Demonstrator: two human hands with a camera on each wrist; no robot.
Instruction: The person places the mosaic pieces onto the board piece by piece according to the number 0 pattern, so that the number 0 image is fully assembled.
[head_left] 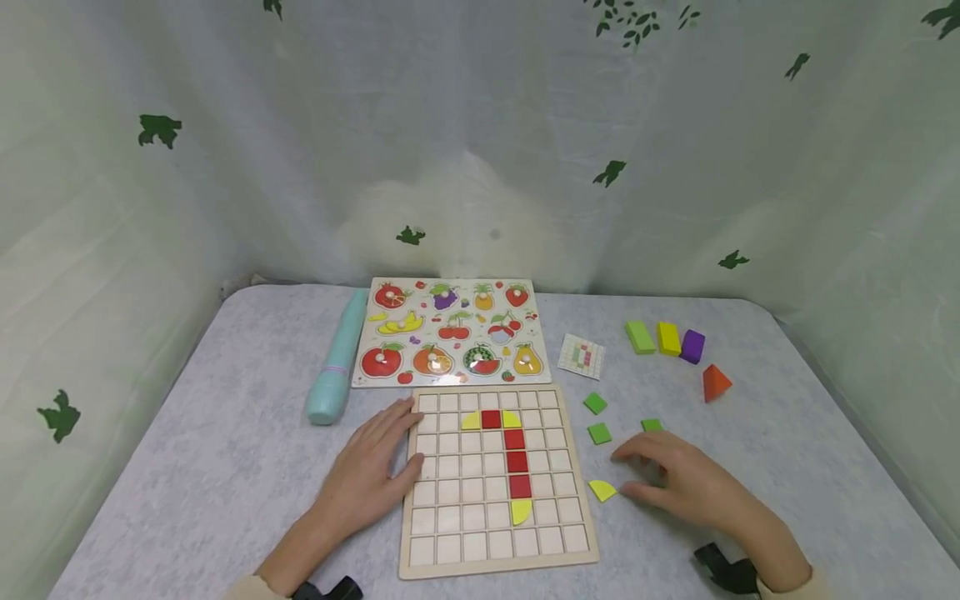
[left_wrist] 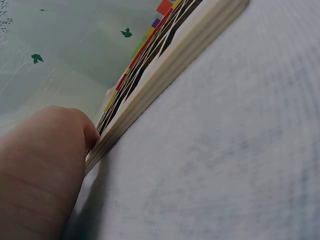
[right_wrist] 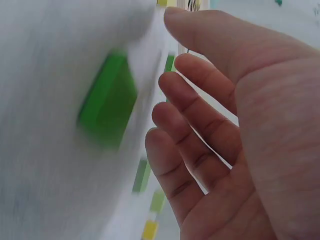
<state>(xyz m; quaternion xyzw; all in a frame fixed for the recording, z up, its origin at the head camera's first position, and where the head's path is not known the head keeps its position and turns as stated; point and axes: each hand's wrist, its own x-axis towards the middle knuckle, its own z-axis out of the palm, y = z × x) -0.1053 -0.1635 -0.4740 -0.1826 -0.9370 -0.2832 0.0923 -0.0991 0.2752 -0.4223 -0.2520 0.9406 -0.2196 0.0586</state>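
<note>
My left hand (head_left: 375, 462) rests along the left side of a wooden grid board (head_left: 498, 566), fingertips and thumb on its rim. Several red square tiles (head_left: 516, 462) and yellow quarter-circle tiles (head_left: 521, 511) form a hooked line in the board's cells. To the board's right, my right hand (head_left: 690, 479) hovers low, fingers loosely bent and holding nothing. Its thumb tip is right beside a loose yellow quarter-circle tile (head_left: 602, 490). In the right wrist view, a green tile (right_wrist: 109, 102) lies on the table before the parted fingers.
Green tiles (head_left: 596, 403) lie right of the board, below a small pattern card (head_left: 581, 357). Behind them are a light green block (head_left: 641, 337), yellow block (head_left: 669, 338), purple block (head_left: 692, 347) and orange triangular block (head_left: 716, 382). A fruit puzzle (head_left: 427, 387) and turquoise cylindrical case (head_left: 334, 379) lie behind the board.
</note>
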